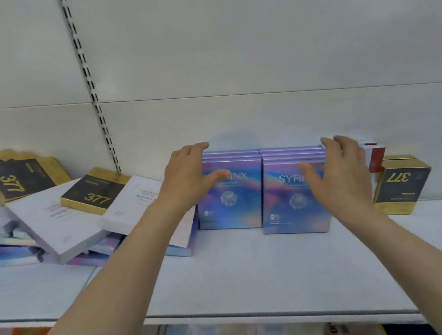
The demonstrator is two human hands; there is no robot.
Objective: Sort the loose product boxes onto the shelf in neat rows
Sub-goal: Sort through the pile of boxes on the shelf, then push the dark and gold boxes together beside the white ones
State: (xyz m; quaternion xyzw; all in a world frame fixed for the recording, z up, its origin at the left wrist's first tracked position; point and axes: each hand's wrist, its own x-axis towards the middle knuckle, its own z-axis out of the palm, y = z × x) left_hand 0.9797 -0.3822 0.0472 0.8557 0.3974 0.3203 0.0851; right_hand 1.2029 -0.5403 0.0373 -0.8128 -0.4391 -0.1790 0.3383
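Head view, looking down along both bare forearms to a white shelf (258, 265). Two rows of iridescent blue-purple boxes stand upright side by side against the back wall (252, 46), faces toward the person. The left hand (187, 178) curls over the outer top corner of the left row (234, 203), fingers hooked over the top edges and thumb lying across the front face. The right hand (341, 165) clasps the outer edge of the right row (291, 199) the same way, fingers over the top and thumb on the front. Both rows sit between the two hands, touching each other in the middle.

Just right of the right hand, a white and red box (375, 154) stands partly hidden behind it, and beside that a black and gold box (402, 185) marked 377 stands upside down. To the left lies a loose heap (49, 223): white boxes tilted over holographic ones, with a black and gold 377 box (93, 192) lying on top and more of those at the far left (13, 177). A slotted upright (91, 86) runs up the wall. Below the shelf edge, coloured packaging shows, too blurred to tell.
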